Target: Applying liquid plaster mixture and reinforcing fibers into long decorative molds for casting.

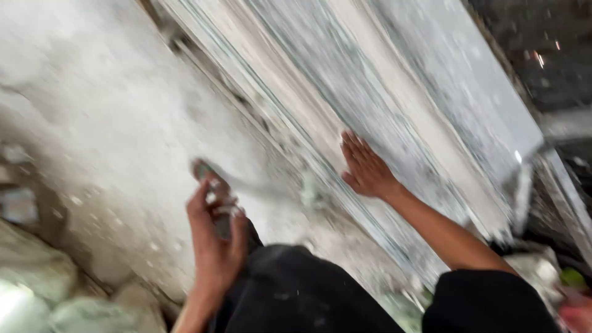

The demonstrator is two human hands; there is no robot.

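Observation:
My left hand [213, 237] grips the handle of a trowel [246, 188], whose blurred grey blade reaches right over the dusty floor toward the foot of the slabs. My right hand [365, 169] lies flat with fingers spread on the speckled grey face of a stone slab [394, 105]. That slab leans in a stack of several slabs running diagonally across the view. My black-clad knees fill the bottom middle of the picture. The whole view is motion-blurred.
Dusty whitish floor [105, 123] covers the left half, with small debris. Pale lumpy bags or stones [37, 290] sit at the bottom left. A dark area [542, 49] lies at the top right beyond the slabs. Something green [572, 277] shows at the right edge.

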